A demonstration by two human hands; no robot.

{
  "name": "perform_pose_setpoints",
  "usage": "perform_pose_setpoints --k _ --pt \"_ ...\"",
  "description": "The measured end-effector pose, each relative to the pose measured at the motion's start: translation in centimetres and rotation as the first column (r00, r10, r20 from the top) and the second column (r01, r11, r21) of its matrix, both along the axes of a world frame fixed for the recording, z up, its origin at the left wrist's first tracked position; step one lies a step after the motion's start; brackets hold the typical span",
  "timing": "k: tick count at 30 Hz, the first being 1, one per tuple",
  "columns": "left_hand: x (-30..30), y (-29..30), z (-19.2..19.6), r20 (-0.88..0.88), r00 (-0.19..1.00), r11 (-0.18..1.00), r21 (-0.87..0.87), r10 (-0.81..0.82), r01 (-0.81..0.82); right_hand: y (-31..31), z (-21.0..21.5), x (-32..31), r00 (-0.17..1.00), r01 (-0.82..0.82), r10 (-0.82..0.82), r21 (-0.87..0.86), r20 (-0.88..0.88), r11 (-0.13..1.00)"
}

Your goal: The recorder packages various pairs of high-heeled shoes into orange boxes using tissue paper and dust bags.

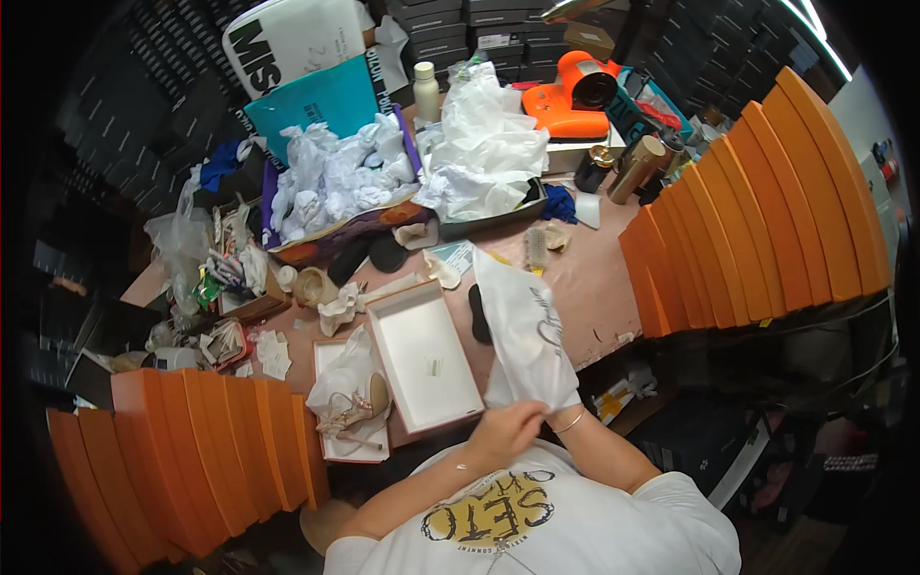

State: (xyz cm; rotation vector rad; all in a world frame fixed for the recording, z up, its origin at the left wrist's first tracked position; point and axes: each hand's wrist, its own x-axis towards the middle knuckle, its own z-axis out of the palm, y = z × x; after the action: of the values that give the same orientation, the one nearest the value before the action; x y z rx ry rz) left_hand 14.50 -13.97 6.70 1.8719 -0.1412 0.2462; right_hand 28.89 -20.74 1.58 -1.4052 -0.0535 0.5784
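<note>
Both hands meet at the near edge of the surface [585, 287]: the left hand [506, 429] and right hand [548, 410] pinch the lower end of a white dust bag [525, 331], which lies beside an open white shoebox [422, 356] holding only a small paper slip. Its lid [331, 356] carries a heeled sandal [353, 410] in crumpled tissue. Farther back, a purple box [340, 230] and a grey tray [489, 222] overflow with white paper. Orange box stacks [767, 211] and [192, 450] hem both sides.
</note>
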Motion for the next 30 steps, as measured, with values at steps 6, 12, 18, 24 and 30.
perform_pose_setpoints --k 6,12,18,24,30 --pt "0.2 3.5 -2.3 -0.166 0.983 0.987 0.126 -0.080 0.102 -4.6 -4.7 6.6 0.838 0.086 0.316 -0.679 0.446 0.729" --pt "-13.8 17.3 -10.1 -0.244 0.657 0.635 0.623 0.713 -0.457 -6.2 -5.4 7.2 0.575 0.060 0.791 -0.975 0.207 0.212" --pt "-15.0 19.3 -13.8 -0.472 0.580 0.742 0.513 0.664 -0.432 3.9 3.7 -1.0 0.192 -0.547 0.973 -0.810 0.127 0.213" --pt "-13.6 20.0 -4.2 -0.317 0.871 0.286 -0.854 0.376 -0.434 11.4 -1.2 -5.8 0.453 -0.881 0.848 -0.006 0.275 0.473" --pt "-10.7 12.5 -6.5 -0.459 0.860 0.533 -0.682 0.221 -0.501 9.4 -2.0 -8.1 0.324 -0.927 0.934 0.149 -0.153 0.345"
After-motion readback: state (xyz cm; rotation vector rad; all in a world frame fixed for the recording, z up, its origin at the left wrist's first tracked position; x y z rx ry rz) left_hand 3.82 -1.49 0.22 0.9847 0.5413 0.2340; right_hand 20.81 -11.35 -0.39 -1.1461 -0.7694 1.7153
